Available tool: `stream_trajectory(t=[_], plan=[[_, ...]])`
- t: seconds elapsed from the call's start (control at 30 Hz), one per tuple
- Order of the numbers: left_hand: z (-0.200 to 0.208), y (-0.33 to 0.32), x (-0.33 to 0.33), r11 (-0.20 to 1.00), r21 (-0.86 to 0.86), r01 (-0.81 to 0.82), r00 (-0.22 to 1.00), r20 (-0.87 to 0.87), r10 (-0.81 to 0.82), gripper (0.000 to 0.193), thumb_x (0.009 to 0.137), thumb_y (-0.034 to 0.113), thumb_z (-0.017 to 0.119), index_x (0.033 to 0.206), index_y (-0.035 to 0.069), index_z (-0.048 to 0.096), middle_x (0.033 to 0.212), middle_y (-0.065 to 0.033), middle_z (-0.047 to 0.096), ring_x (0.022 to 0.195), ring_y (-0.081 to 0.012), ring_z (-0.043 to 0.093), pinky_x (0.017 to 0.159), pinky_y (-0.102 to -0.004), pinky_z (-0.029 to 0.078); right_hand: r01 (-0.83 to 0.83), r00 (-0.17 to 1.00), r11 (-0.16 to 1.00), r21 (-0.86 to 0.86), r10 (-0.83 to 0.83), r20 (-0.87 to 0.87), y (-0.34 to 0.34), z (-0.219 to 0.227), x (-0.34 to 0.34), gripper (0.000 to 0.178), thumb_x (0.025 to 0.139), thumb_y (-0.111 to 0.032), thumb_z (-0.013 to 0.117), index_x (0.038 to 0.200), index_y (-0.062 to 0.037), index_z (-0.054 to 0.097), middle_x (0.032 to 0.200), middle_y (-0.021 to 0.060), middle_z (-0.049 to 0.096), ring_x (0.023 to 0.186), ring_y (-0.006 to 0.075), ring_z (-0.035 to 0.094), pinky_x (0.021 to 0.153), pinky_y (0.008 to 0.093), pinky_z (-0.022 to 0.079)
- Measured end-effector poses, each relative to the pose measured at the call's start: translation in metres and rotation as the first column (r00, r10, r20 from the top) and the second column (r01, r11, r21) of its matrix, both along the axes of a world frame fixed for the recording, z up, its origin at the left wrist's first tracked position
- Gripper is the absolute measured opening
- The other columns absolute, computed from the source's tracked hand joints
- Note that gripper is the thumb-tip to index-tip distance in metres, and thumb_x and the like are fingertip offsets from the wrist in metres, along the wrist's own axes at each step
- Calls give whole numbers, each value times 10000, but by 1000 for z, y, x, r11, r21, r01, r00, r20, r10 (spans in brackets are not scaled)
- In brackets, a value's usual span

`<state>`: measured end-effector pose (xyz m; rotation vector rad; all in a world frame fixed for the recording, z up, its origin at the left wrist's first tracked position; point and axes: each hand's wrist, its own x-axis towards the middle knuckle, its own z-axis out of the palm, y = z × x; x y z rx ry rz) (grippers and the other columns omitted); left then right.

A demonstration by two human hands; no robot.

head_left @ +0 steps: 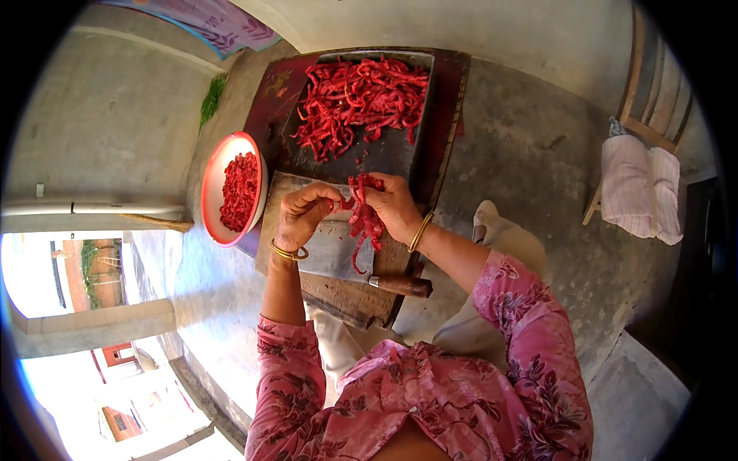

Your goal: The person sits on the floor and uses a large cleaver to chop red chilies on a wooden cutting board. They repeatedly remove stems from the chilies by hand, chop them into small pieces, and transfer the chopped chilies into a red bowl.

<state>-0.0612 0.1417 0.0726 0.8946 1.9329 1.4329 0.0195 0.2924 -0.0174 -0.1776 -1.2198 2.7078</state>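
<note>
A bunch of wrinkled red chili peppers (367,221) dangles from my right hand (393,206), whose fingers are closed around its upper part. On the other side, my left hand (304,215) pinches the end of one chili at the bunch's left edge. Both hands are above a wooden cutting board (338,298). Flat on the board lies a cleaver (330,257) with a broad grey blade and a brown wooden handle pointing right. Beyond the hands, a dark tray (380,160) holds a heap of whole red chilies (361,100).
Left of the board, a white basin with a red rim (206,192) holds chopped red chili (240,188). Board and tray rest on a dark red table (453,77). A wooden chair (653,131) with a pale striped cloth (634,184) stands at the right by the wall.
</note>
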Motion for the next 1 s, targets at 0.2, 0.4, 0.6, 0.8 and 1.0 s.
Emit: stream_trajectory(t=[0.2,0.4,0.6,0.8,1.0], plan=[[-5,-6,-23,989,-62,138,990,41,-136,223,790,-148,523,935,-24,638,955,-63,622,828,-114,591,759,-236,485,33,997,989,145,-43,64,4,11,7,95,890,-90,571,851,-9,601,652,-19,557,452,38,480,358,204,327],[-41,36,-77,989,-144,-42,994,-105,27,207,769,-74,601,959,-6,646,902,-47,628,714,-106,600,671,-242,479,96,990,951,294,-60,-130,-4,10,10,132,850,-52,557,745,21,523,565,1,466,550,38,404,458,251,360],[-70,97,-87,951,-294,-94,636,-753,-170,238,701,96,702,931,67,648,847,-107,598,804,-278,609,698,-370,490,-32,998,951,308,49,-45,-3,5,10,86,852,-34,585,793,24,560,646,-23,522,618,19,427,506,229,377],[-81,100,-90,928,-345,-140,618,-763,-190,222,711,164,698,894,57,634,841,-100,612,783,-290,601,674,-392,489,-71,996,971,228,57,67,0,14,12,66,841,-32,597,801,14,574,666,-18,544,619,24,461,518,221,386],[-41,58,-63,989,-142,-45,988,-152,23,171,841,3,600,1010,-14,620,839,-38,632,627,-42,533,510,-191,447,110,988,974,-200,-85,132,-8,4,2,69,792,-46,648,823,6,615,706,0,598,604,49,508,535,235,427]])
